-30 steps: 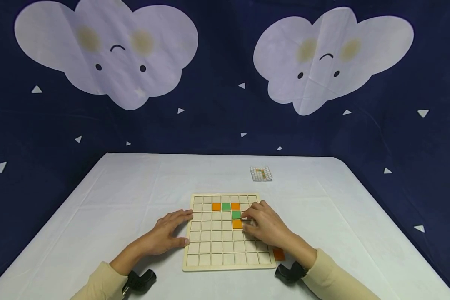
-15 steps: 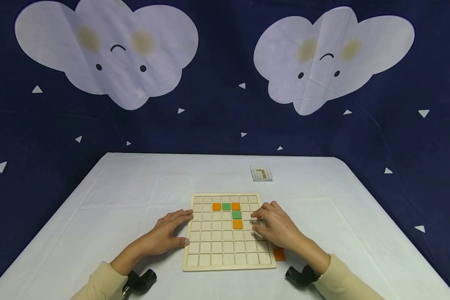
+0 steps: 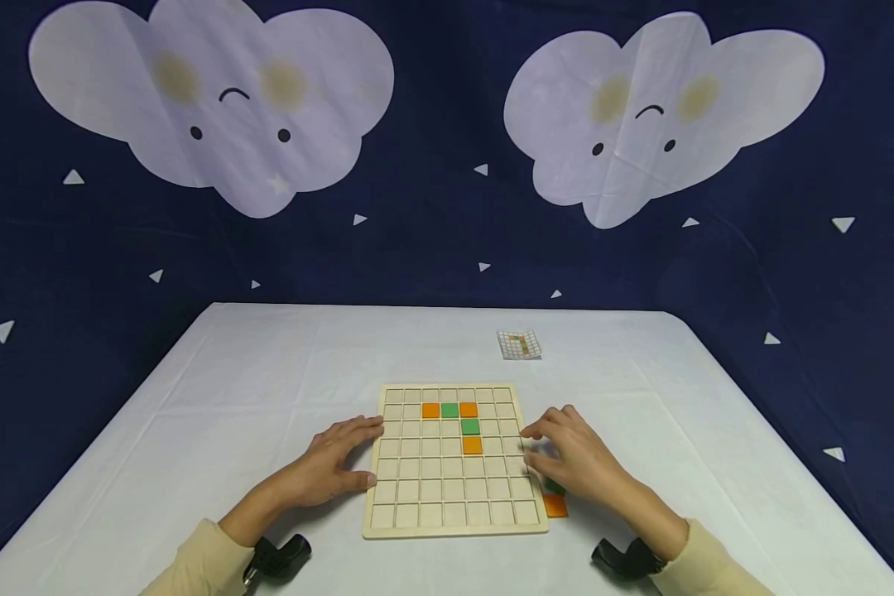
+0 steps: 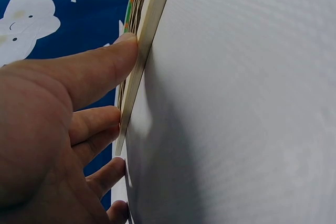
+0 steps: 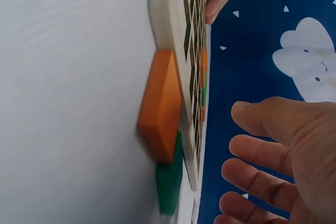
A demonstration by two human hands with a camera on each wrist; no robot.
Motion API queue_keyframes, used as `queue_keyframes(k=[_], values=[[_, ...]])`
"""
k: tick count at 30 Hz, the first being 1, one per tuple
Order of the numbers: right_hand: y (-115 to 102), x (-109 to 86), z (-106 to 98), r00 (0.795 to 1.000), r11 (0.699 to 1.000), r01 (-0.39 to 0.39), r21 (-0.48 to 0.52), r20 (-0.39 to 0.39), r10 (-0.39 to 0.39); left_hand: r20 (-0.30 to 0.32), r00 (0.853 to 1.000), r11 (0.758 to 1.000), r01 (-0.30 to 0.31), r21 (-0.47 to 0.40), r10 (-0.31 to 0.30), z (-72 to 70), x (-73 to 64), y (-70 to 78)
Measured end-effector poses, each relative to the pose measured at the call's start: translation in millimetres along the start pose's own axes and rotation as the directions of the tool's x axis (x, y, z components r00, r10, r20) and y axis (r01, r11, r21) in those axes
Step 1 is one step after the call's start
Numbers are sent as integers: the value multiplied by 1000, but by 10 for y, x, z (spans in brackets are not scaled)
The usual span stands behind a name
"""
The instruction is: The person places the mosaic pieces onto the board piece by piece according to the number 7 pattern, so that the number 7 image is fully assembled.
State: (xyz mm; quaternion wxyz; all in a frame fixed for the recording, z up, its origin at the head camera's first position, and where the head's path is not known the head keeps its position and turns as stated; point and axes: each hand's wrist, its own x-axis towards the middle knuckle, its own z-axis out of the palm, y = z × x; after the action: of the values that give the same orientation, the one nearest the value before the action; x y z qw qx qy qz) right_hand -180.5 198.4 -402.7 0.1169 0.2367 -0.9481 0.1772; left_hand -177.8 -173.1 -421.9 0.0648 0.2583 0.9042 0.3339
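A pale wooden grid board (image 3: 430,492) lies flat on the white table. Set in its squares are orange tiles (image 3: 473,445) and green tiles (image 3: 470,426), forming a row that bends down at its right end. My left hand (image 3: 326,465) rests against the board's left edge, thumb and fingertips touching the side (image 4: 147,40). Over the right edge hovers my right hand (image 3: 577,454), fingers spread a little and holding nothing. Under and beside it, a loose orange tile (image 5: 160,108) and a loose green tile (image 5: 170,182) lie along the board's right side.
A small card (image 3: 519,345) printed with a grid and coloured squares lies behind the board. A dark blue cloth with clouds (image 3: 212,99) hangs beyond the table's far edge. Black wrist cameras (image 3: 279,559) sit at both cuffs.
My right hand has moved right, from beside the tiles on the board to the board's right edge, uncovering the grid and part of a loose green tile. The left hand stays put.
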Motion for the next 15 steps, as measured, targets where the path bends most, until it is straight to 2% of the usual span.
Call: queue_keyframes(k=[15], values=[[109, -190, -79, 998, 1000, 6, -1, 57, -6, -3, 1000, 1000, -1, 2, 1, 4, 4, -2]])
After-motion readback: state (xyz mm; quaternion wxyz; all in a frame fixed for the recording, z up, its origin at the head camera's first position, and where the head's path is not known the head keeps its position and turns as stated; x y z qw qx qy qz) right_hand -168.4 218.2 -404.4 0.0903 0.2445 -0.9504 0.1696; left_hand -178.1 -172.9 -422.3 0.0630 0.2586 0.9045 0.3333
